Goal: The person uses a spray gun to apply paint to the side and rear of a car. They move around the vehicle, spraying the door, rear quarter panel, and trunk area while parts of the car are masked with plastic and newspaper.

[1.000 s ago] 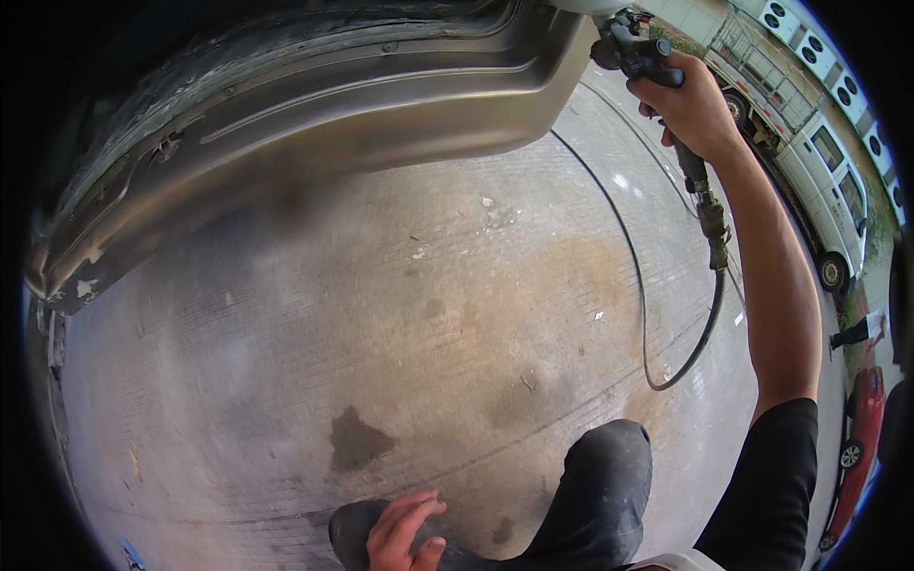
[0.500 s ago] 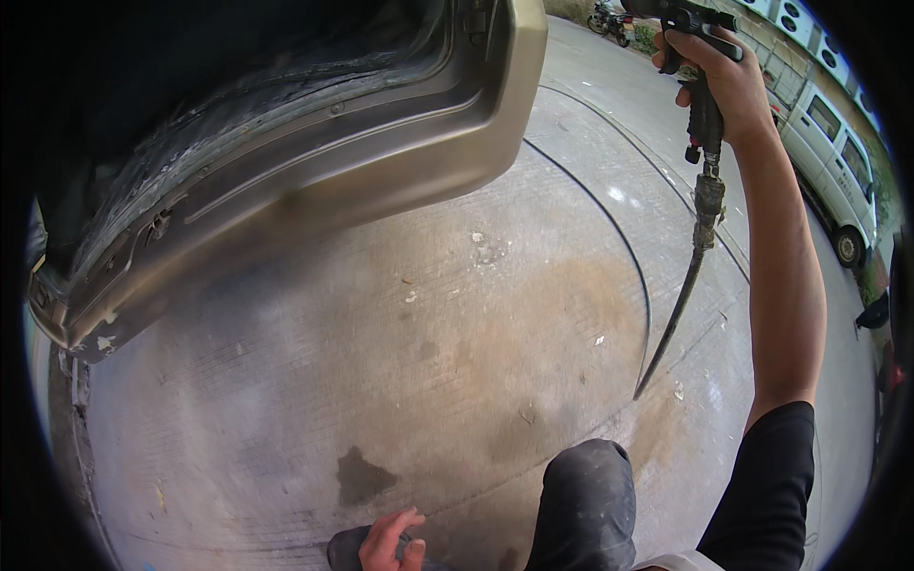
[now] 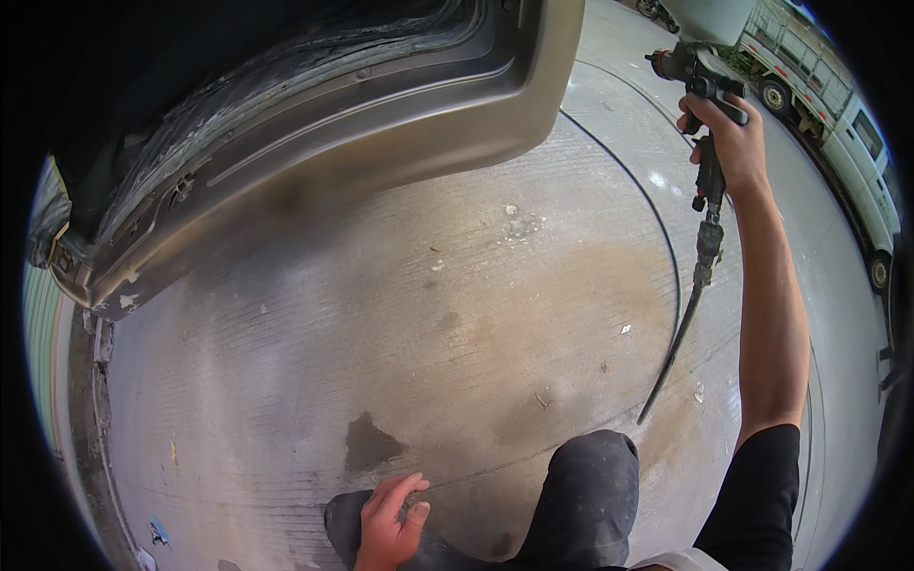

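Note:
High at the right, my right hand (image 3: 738, 147) grips a black spray gun (image 3: 703, 74) by its handle, with fingers around the trigger area. A pale cup (image 3: 709, 17) sits on top of the gun, partly cut off by the picture's edge. From the handle's base a dark air hose (image 3: 674, 347) hangs toward the ground. The gun's nozzle points left, apart from a bronze-coloured vehicle door (image 3: 428, 143) with its inner side and lower edge showing. My left hand (image 3: 390, 528) holds nothing and lies by my left knee, fingers loosely apart.
Under me is stained concrete ground (image 3: 314, 333) with the hose curving across it. My bent right knee (image 3: 590, 485) is at the lower middle. A white truck (image 3: 857, 143) stands at the far right. A kerb-like strip (image 3: 103, 400) runs along the left.
The spray gun sits lower in the picture, with its cup now showing. The door appears shifted up and right, and more of my left hand is visible. My right hand keeps its grip.

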Demonstrator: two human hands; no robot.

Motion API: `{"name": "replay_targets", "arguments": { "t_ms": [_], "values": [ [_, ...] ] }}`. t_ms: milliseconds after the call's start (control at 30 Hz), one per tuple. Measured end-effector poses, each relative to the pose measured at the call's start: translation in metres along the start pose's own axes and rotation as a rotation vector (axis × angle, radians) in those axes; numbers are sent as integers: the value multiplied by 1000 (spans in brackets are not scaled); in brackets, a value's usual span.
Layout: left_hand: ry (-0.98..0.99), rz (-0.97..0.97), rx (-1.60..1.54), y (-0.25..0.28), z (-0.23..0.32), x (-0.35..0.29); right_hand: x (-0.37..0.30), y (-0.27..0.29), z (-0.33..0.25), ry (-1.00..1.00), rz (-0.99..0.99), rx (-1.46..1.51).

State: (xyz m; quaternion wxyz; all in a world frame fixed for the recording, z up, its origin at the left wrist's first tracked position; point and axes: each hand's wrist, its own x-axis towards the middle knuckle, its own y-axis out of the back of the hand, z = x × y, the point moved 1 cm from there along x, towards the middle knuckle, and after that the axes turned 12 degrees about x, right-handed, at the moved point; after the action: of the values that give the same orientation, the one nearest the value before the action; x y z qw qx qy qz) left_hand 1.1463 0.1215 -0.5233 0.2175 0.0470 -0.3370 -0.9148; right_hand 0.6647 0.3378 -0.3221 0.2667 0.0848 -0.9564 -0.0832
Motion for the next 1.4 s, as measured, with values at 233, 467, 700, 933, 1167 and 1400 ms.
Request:
{"name": "replay_targets", "arguments": {
  "t_ms": [233, 467, 700, 933, 1167, 1400],
  "values": [
    [-170, 2, -5, 29, -4, 10, -139, -170, 19, -192, -144, 456],
    [-99, 216, -438, 90, -41, 99, -254, -359, -89, 51, -440, 548],
    [195, 115, -624, 117, -78, 108, -287, -316, -83, 290, -1023, 168],
    [83, 249, -488, 111, -82, 150, -299, -169, 56, -221, -759, -280],
    [294, 621, -527, 256, -196, 149, -352, -43, 137, -637, -331, -125],
    [368, 981, -528, 389, -290, 104, -379, -27, 163, -613, -269, 25]
  ]
}}
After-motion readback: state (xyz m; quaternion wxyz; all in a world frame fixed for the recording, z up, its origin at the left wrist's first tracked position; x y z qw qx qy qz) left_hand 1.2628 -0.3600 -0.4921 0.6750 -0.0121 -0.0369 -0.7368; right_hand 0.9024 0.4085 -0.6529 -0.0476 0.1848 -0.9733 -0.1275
